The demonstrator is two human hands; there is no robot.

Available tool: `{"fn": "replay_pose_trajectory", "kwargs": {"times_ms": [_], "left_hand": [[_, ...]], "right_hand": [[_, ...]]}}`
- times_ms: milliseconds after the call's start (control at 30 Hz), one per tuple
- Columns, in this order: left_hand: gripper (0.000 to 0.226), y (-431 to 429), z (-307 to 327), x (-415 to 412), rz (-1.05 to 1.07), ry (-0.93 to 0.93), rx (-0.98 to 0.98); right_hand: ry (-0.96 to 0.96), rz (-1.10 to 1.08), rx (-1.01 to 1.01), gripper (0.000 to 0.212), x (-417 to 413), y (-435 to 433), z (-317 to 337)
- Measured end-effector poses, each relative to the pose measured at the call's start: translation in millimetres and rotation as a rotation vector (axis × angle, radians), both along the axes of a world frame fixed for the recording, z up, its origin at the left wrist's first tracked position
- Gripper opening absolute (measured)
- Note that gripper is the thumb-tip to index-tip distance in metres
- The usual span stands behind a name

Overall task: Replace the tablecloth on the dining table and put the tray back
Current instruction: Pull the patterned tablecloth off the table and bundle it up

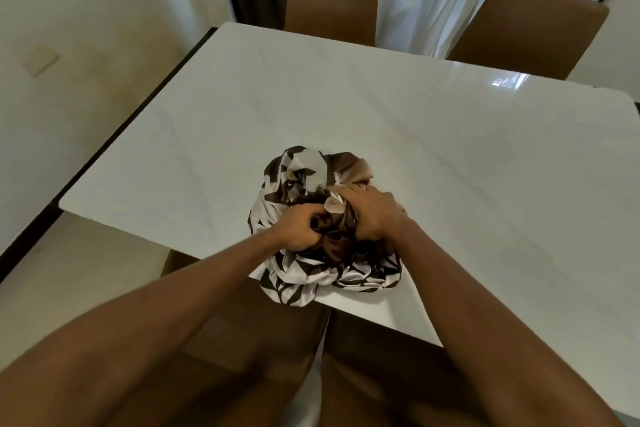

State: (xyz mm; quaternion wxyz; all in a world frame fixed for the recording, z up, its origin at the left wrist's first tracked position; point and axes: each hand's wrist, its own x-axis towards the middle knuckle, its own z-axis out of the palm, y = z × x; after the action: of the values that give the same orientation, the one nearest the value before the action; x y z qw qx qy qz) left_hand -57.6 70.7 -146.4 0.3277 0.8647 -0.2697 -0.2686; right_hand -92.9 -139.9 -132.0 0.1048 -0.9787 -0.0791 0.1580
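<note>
A bunched-up tablecloth [304,180], brown and white with a leaf pattern, lies on the white glossy dining table [381,114] near its front edge. Part of the bundle hangs slightly over that edge. My left hand [298,229] grips a fold of the cloth with curled fingers. My right hand [367,211] grasps the bundle from the right, its fingers dug into the fabric. The tabletop around the bundle is bare. No tray is in view.
Two brown chairs stand at the far side of the table, one at the middle [332,0] and one at the right [530,28]. Two more brown chair backs [263,340] are below me at the near edge. A wall runs along the left; curtains hang behind.
</note>
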Motion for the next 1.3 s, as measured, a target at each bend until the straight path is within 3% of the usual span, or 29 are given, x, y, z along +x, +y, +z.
{"fn": "replay_pose_trajectory", "kwargs": {"times_ms": [100,200,233,300,367,433,567,633,700,833,967,1000,1067,1100,1167,1300], "left_hand": [[0.055,5.1,8.1,-11.1,-0.013,-0.157,-0.050],[0.067,12.0,20.1,-18.1,0.229,-0.434,-0.159],[0.070,15.0,22.9,-17.1,0.375,-0.468,-0.166],[0.090,26.2,23.8,-4.5,0.597,-0.328,-0.071],[0.109,30.7,21.4,7.7,0.563,0.002,-0.119],[0.107,21.1,19.8,10.7,0.367,0.158,-0.179],[0.080,0.7,22.5,13.8,0.072,0.209,-0.034],[0.080,-4.3,23.9,19.2,-0.055,0.196,0.039],[0.066,-11.8,26.9,16.1,-0.114,0.143,0.096],[0.066,-9.7,23.6,1.8,-0.100,0.058,0.068],[0.048,2.8,17.4,-9.6,-0.036,-0.098,-0.115],[0.045,5.6,16.4,-14.2,0.038,-0.184,-0.156],[0.064,11.7,15.6,-20.4,0.288,-0.241,-0.123],[0.080,16.7,14.7,-19.9,0.393,-0.159,-0.048],[0.090,24.1,13.6,-20.2,0.320,0.116,-0.072],[0.068,12.3,23.8,-39.0,0.081,0.301,-0.170]], "right_hand": [[0.024,-0.022,0.004,0.083,1.8,6.5,5.9],[-0.020,-0.088,0.051,0.056,-9.6,11.6,4.9],[-0.041,-0.111,0.065,0.049,-17.5,12.1,3.3],[-0.097,-0.141,0.070,0.044,-32.2,16.3,-1.8],[-0.147,-0.151,0.061,0.044,-46.4,20.3,-8.5],[-0.213,-0.165,0.034,0.046,-58.5,22.6,-15.4],[-0.378,-0.164,0.044,0.067,-65.1,25.2,-21.7],[-0.356,-0.176,0.122,0.089,-60.7,22.9,-20.2],[-0.291,-0.132,0.138,0.104,-49.9,18.1,-16.0],[-0.067,0.005,0.110,0.112,-23.0,11.4,-7.1],[0.012,-0.062,0.096,0.090,-15.6,11.1,-3.4],[0.016,-0.083,0.095,0.085,-17.9,13.4,-3.7],[-0.009,-0.133,0.097,0.078,-26.5,17.7,-4.9],[-0.025,-0.165,0.101,0.076,-31.4,19.0,-5.4],[-0.058,-0.210,0.114,0.076,-46.1,20.5,-10.9],[-0.117,-0.253,0.101,0.088,-80.6,18.2,-13.8]]}}
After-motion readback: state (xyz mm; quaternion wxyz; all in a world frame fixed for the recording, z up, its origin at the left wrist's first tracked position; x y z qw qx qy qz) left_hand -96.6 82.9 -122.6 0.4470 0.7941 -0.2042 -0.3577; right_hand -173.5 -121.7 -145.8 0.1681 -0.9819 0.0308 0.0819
